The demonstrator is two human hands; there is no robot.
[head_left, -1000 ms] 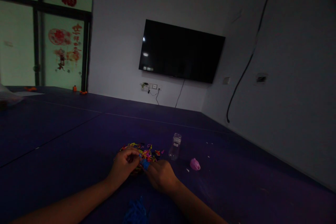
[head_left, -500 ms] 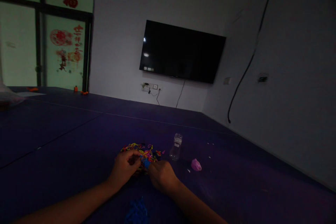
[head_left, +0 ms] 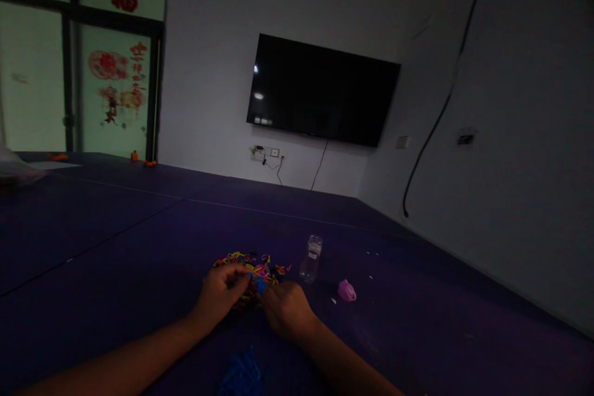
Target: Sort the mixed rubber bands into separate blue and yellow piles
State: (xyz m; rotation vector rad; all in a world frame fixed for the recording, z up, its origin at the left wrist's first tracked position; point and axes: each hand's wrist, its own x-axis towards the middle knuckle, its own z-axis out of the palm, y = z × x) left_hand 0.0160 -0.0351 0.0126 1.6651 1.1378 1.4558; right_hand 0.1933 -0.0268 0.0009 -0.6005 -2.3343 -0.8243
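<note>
A heap of small coloured rubber bands [head_left: 239,257], mostly yellow, pink, red and dark ones, lies on the purple surface beneath my hands. My left hand [head_left: 218,292] is closed in a pinch at the heap, with a bit of blue band at its fingertips. Beside it, my right hand [head_left: 288,309] is closed around a small bunch of blue rubber bands [head_left: 260,285] that sticks out toward the left fingers. Nearer to me lies a separate pile of blue rubber bands [head_left: 242,376]. The hands partly cover the mixed heap.
Right of the heap stands a clear plastic bottle [head_left: 310,260], with a pink cap [head_left: 346,291] lying farther right. Small white scraps [head_left: 333,301] are scattered nearby. Orange objects [head_left: 134,156] and a clear plastic bag [head_left: 18,168] sit at the far left.
The fingertips have shifted slightly apart, and the blue bunch in my right hand looks a little rounder and turned. The bottle, cap and heaps stay in place.
</note>
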